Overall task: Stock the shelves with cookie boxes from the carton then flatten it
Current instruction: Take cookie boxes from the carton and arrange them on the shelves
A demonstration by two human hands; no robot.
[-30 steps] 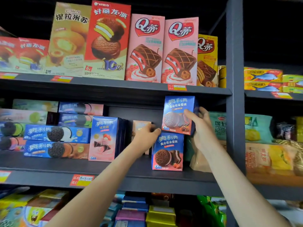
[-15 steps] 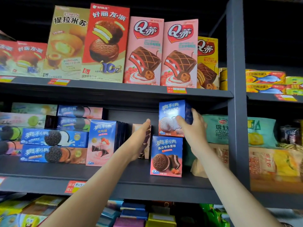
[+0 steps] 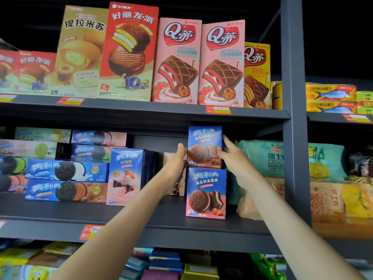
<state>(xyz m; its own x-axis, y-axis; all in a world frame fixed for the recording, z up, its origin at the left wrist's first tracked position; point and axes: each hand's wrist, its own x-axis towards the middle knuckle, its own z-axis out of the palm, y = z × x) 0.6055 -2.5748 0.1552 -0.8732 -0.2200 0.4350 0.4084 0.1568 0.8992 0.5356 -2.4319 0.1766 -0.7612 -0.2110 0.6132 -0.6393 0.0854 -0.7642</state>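
A blue cookie box point(image 3: 204, 146) stands upright on top of a matching blue cookie box point(image 3: 205, 191) on the middle shelf point(image 3: 157, 213). My left hand point(image 3: 175, 165) presses flat against the upper box's left side, fingers straight. Fingers spread, my right hand point(image 3: 232, 156) touches its right edge. Neither hand's fingers curl round the box. A pink and blue box point(image 3: 126, 176) stands to the left, and a pale box point(image 3: 177, 186) sits half hidden behind my left wrist. No carton is in view.
Long blue cookie packs point(image 3: 66, 170) are stacked at the left of the middle shelf. Tall cake boxes point(image 3: 177, 63) line the upper shelf. A grey upright post point(image 3: 293, 138) rises just right of my right hand, with green snack bags point(image 3: 282, 158) beyond it.
My right hand has set the upper box square on the lower one and loosened its grip. My left hand moved up from the pale box to the upper box's left side.
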